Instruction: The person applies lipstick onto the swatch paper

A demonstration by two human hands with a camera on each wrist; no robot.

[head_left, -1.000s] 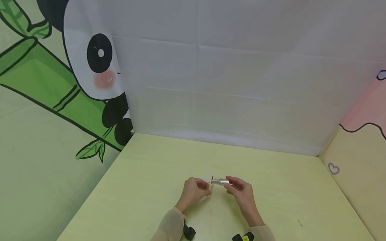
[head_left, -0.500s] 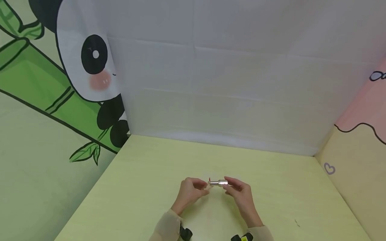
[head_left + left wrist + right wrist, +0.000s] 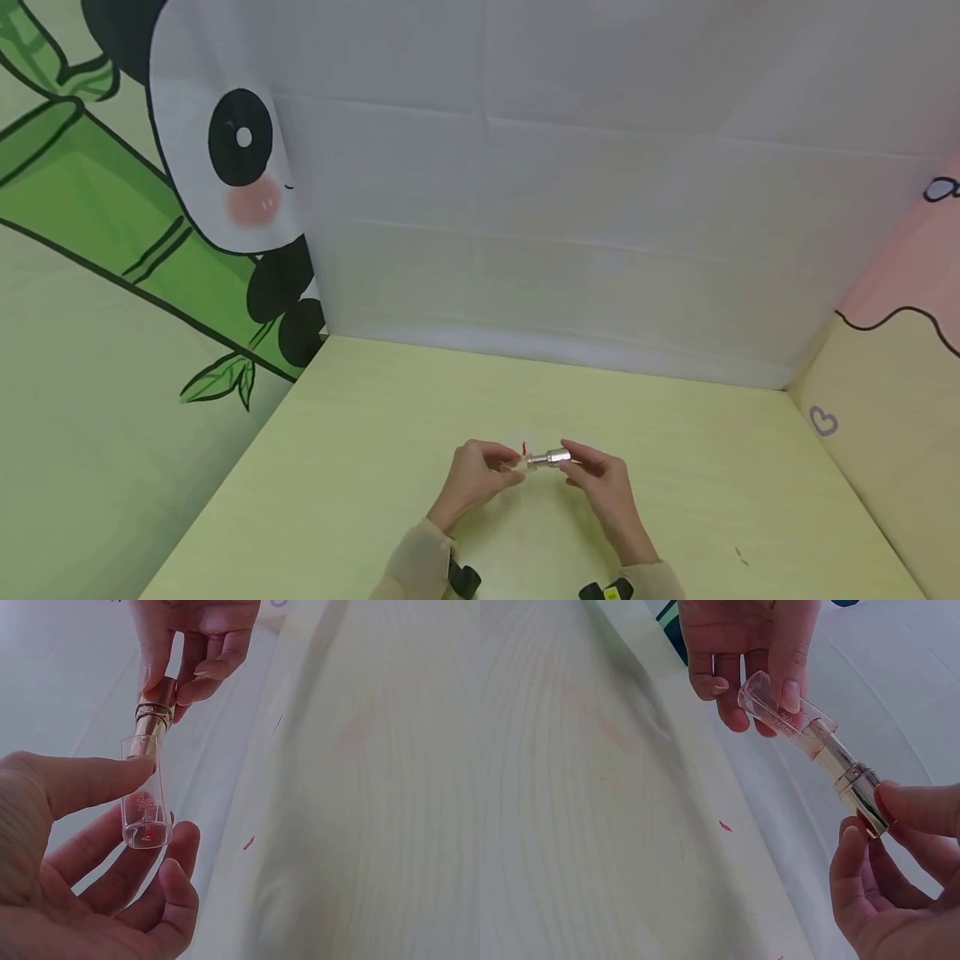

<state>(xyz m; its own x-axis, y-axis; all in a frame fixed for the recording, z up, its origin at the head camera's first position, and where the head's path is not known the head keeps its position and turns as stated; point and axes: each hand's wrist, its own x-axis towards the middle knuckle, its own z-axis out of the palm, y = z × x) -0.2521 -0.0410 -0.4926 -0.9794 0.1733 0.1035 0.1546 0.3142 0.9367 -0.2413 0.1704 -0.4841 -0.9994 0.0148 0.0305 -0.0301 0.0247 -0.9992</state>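
Observation:
My left hand [image 3: 474,477] pinches a clear lipstick cap [image 3: 147,835] between thumb and fingers. Its open mouth faces my right hand [image 3: 606,493], which grips a shiny gold-silver lipstick tube [image 3: 861,796] by the base. In both wrist views, the tube's narrower end sits just inside the cap's mouth. The two lie slightly out of line with each other in the right wrist view. Both are held above the pale wooden table [image 3: 645,433]. Reddish traces show inside the cap. I cannot tell whether any lipstick stands out of the tube.
A small red smear [image 3: 725,826] marks the table, just beyond the hands. Further right lies a thin dark mark [image 3: 741,556]. A white sheet [image 3: 570,208] closes off the back, with a panda-and-bamboo print [image 3: 247,167] at left and a pink-and-cream panel [image 3: 892,367] at right.
The cap has tilted up from hanging downward to face the tube, and the tube's end has entered its mouth. The tube has tipped slightly, left end lower. The head view shifted a little.

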